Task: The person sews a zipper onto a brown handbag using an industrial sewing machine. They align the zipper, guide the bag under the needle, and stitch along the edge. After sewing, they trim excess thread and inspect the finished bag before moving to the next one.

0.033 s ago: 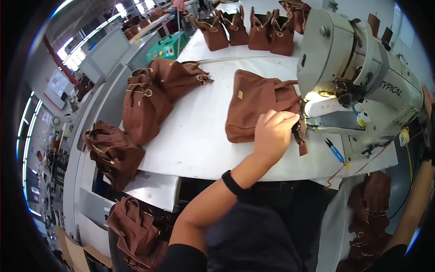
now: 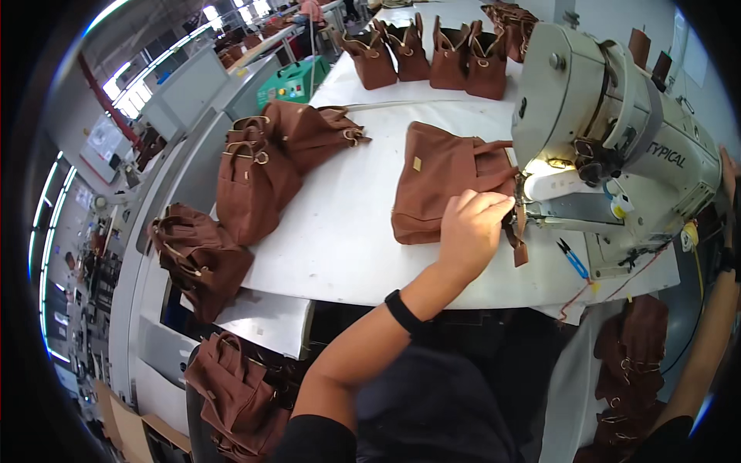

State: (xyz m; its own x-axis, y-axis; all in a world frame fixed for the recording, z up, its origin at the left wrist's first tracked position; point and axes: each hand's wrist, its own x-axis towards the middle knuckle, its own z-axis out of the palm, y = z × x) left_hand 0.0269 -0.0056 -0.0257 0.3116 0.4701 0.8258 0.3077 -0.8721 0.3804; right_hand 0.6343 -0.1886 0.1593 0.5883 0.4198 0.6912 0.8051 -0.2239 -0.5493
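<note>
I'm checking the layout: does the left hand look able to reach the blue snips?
Probably yes: the left hand is busy at the brown bag, but the blue snips lie uncovered nearby.

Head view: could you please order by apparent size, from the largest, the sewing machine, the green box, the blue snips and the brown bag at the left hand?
1. Sewing machine
2. Brown bag, at the left hand
3. Green box, farther away, so its real rank is unsure
4. Blue snips

Bright overall: a lamp (image 2: 551, 164) glares toward two o'clock, strip lights (image 2: 45, 255) shine at nine. The white surface (image 2: 340, 239) gleams; edges bend, corners blacken, distant detail softens.
</note>
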